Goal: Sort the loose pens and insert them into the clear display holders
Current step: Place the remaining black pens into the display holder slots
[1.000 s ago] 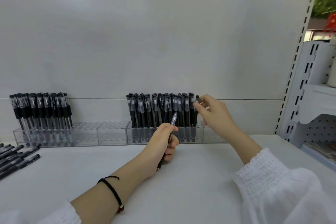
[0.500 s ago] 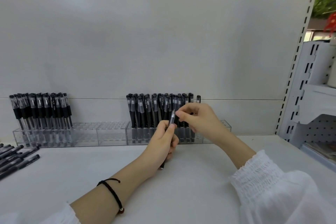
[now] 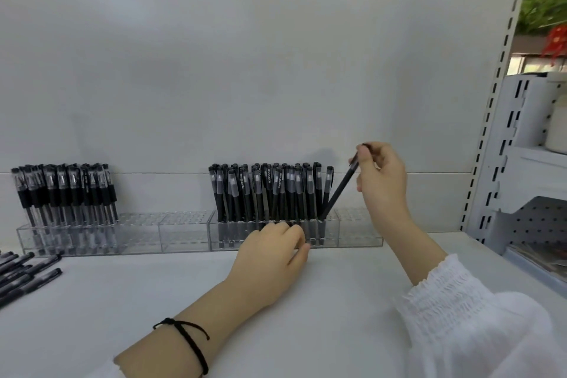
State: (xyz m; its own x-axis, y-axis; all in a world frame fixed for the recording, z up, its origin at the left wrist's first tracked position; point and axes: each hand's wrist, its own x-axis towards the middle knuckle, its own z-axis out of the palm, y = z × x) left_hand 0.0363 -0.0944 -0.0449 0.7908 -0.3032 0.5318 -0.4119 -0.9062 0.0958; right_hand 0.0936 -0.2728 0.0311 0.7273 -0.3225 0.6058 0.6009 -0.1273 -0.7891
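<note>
My right hand [image 3: 380,175] pinches the cap end of a black pen [image 3: 339,193]. The pen leans to the left, its tip at a hole near the right end of the filled rows in the middle clear holder [image 3: 359,233]. Many black pens [image 3: 264,190] stand upright in that holder. My left hand [image 3: 273,255] lies on the white shelf just in front of the holder, fingers loosely curled and holding nothing. A second clear holder [image 3: 138,230] on the left carries a cluster of pens [image 3: 64,190] at its left end. Loose pens [image 3: 21,273] lie at the far left edge.
A white back panel [image 3: 245,70] rises behind the holders. A slotted upright [image 3: 491,120] and a white rack [image 3: 534,163] stand on the right. Green foliage shows above the panel.
The pen passed from my left hand to my right, which carried it rightward and tipped it into the holder. My left hand dropped onto the shelf without the pen.
</note>
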